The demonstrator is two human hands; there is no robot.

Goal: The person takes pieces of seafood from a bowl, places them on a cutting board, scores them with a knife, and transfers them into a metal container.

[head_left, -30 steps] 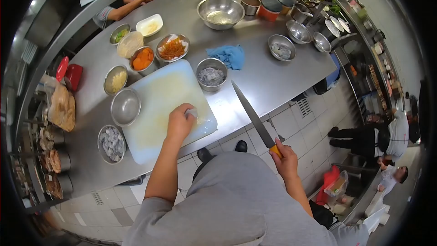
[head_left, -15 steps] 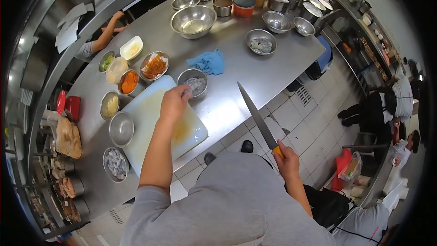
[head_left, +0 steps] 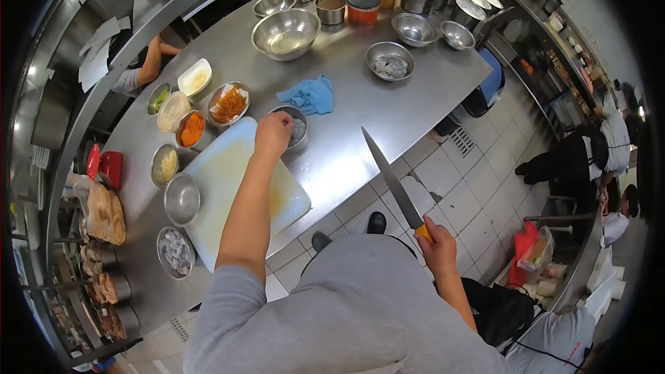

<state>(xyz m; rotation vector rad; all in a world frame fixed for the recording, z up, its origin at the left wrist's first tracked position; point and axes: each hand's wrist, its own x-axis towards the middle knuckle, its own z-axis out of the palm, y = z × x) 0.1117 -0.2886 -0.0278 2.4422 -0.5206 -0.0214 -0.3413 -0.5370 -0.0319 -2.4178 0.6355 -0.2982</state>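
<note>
My left hand (head_left: 274, 133) is closed at the near-left rim of a metal bowl (head_left: 299, 140) holding greyish raw pieces; anything between its fingertips is too small to tell. Beneath that forearm lies a white cutting board (head_left: 284, 197) with a yellowish wet stain. My right hand (head_left: 438, 244) grips the yellow handle of a long knife (head_left: 393, 183), its blade pointing up and away, beyond the counter's front edge. Left of the board stand an empty metal bowl (head_left: 182, 199) and a bowl of grey pieces (head_left: 175, 253). A blue cloth (head_left: 308, 95) lies behind the bowl at my left hand.
Bowls of orange slices (head_left: 191, 129), shredded orange food (head_left: 228, 104) and pale yellow bits (head_left: 165, 165) stand behind the board. A large metal bowl (head_left: 286, 34) is farther back. A person's arm (head_left: 150, 62) shows at far left; other people are at right.
My left hand has moved from the board to the bowl of greyish pieces; the pale piece it held no longer shows. The view has shifted. My right hand still holds the knife.
</note>
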